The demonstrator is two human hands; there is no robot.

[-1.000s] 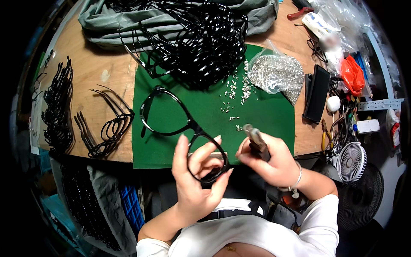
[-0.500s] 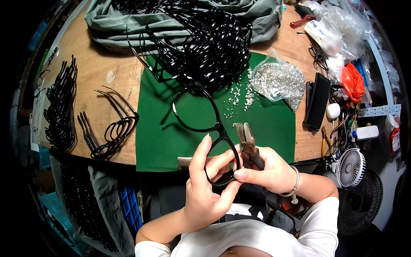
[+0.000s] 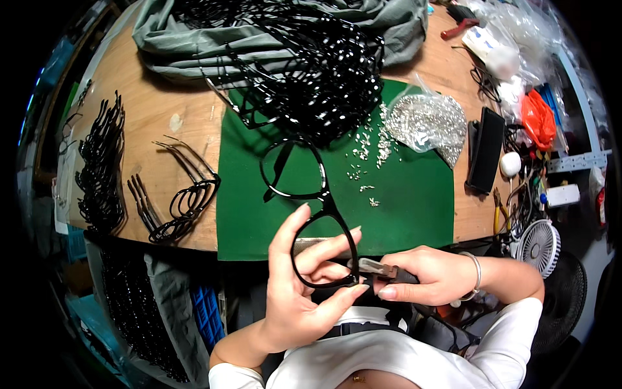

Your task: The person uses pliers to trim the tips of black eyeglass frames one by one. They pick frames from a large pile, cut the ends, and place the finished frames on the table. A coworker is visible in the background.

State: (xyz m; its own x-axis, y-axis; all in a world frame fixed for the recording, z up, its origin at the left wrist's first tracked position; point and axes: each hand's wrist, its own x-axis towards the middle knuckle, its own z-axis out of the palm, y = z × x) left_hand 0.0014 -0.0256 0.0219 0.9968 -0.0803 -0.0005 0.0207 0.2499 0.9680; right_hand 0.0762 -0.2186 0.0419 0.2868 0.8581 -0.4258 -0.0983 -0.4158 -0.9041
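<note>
The black frame [image 3: 326, 201] is held over the front edge of the green mat [image 3: 414, 214], its long axis slanting from upper left, on the far side, down to lower right, close to the person's body. One rim points away toward the heap [image 3: 324, 84] of black frames; the other sits in the left hand [image 3: 291, 292], with the bridge between them. That hand is closed on the near rim: forefinger straight up along its left side, middle finger stretched across the opening with its tip at the right side, thumb pointing right under the lower end. The left forearm rises from the lower edge, leaning rightward. The right forearm comes in from the right, nearly level, a bracelet [image 3: 478, 275] at the wrist. The right hand [image 3: 434, 275] is wrapped around the pliers [image 3: 379, 269], knuckles up, thumb below, nose pointing left. The jaws overlap the frame's near corner; whether they are clamped on it, I cannot tell. A bag [image 3: 424, 123] of silvery bits lies at the mat's far right.
</note>
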